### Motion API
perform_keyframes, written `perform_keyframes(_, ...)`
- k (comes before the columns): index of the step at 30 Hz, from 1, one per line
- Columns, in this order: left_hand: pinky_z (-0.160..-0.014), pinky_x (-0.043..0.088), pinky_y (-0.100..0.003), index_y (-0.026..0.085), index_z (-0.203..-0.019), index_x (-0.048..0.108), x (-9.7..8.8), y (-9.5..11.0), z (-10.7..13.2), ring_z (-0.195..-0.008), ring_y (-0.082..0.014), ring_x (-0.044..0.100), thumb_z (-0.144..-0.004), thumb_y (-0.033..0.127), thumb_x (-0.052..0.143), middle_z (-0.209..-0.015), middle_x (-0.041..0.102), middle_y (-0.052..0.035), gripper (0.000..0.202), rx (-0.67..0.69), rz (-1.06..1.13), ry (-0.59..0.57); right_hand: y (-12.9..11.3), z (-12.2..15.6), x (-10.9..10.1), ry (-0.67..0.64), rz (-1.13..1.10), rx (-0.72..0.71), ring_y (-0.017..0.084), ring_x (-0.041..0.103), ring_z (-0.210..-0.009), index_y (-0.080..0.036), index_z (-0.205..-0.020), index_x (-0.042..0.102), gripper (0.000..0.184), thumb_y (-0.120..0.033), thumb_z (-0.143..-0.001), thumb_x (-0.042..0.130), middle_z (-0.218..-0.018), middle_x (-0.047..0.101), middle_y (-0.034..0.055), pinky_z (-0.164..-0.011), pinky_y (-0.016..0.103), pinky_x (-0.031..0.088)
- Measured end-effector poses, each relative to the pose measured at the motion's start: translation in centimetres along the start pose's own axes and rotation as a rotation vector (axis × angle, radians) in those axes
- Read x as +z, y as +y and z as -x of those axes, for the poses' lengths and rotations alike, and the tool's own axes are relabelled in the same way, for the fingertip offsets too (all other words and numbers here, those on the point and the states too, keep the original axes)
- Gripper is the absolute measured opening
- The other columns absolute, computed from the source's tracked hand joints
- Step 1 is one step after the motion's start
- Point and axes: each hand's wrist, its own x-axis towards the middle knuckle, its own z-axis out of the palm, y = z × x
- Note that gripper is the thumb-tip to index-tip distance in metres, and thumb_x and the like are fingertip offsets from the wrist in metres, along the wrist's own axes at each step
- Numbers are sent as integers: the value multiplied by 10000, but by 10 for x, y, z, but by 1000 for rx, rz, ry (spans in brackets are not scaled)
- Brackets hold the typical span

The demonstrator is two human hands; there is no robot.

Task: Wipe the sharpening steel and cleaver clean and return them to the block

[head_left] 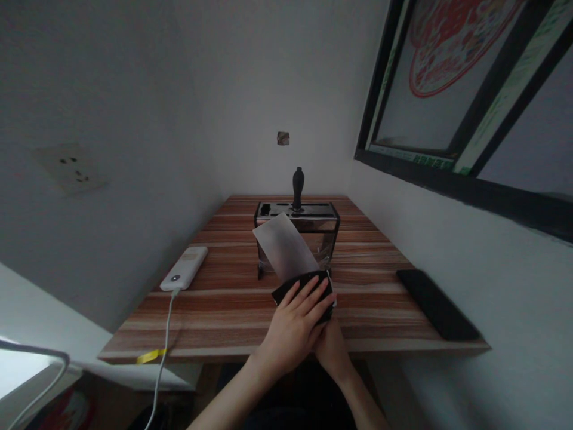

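Observation:
Both of my hands meet at the front middle of a striped wooden table. They hold a broad cleaver: its grey blade tilts up and away, and its black handle lies under my fingers. My left hand rests on top with fingers stretched over the handle. My right hand is tucked beneath and partly hidden, wrapped around the handle from below. Just behind the blade stands a metal knife block with one black-handled tool upright in a slot.
A white power bank lies at the left with a cable running off the front edge. A black phone lies at the right by the wall. A wall socket is on the left, a dark framed window on the right.

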Motion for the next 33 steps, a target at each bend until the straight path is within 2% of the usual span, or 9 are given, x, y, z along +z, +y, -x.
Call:
perform_keyframes(4, -1116, 245, -443, 320, -1432, 252, 0, -2, -2, -1400, -217, 194, -921, 280, 458, -1525, 210, 3, 552, -64, -101, 46, -3, 1, -1, -100, -26, 75, 245, 677, -735, -124, -842, 674, 216, -163, -749, 484, -781, 716, 126, -613, 289, 509)
perform_keyframes(7, -1109, 253, -456, 332, -1438, 231, -3, -6, -6, -1398, -231, 200, -915, 251, 460, -1529, 196, 2, 576, -119, -162, 91, -4, 2, 0, -86, 10, 95, 224, 659, -698, -134, -850, 648, 168, -195, -744, 533, -764, 709, 93, -600, 272, 478)
perform_keyframes(13, -1120, 210, -478, 328, -1432, 257, -15, -21, -18, -1403, -244, 178, -904, 231, 475, -1529, 198, -12, 580, -173, -210, 142, -4, 4, 0, -58, 70, 39, 186, 628, -658, -162, -878, 632, 151, -249, -771, 572, -734, 684, 51, -607, 241, 444)
perform_keyframes(19, -1126, 183, -476, 309, -1421, 296, -31, -41, -31, -1411, -236, 144, -925, 254, 436, -1531, 190, -19, 518, -213, -257, 209, -2, 5, 2, -39, 145, 22, 147, 574, -566, -167, -773, 602, 178, -340, -807, 576, -626, 623, 13, -529, 209, 379)
perform_keyframes(26, -1132, 161, -467, 291, -1421, 302, -49, -70, -48, -1415, -223, 122, -929, 261, 435, -1532, 182, -27, 510, -222, -289, 261, 3, 7, 5, -11, 171, 24, 123, 531, -510, -175, -700, 543, 211, -353, -811, 572, -563, 566, -12, -488, 204, 325)
perform_keyframes(33, -1129, 151, -478, 269, -1403, 342, -50, -75, -55, -1410, -220, 150, -938, 251, 408, -1524, 217, -39, 470, -285, -285, 354, 2, 7, 5, 8, 192, -5, 120, 518, -495, -181, -675, 524, 224, -356, -806, 574, -552, 558, -11, -482, 205, 317)
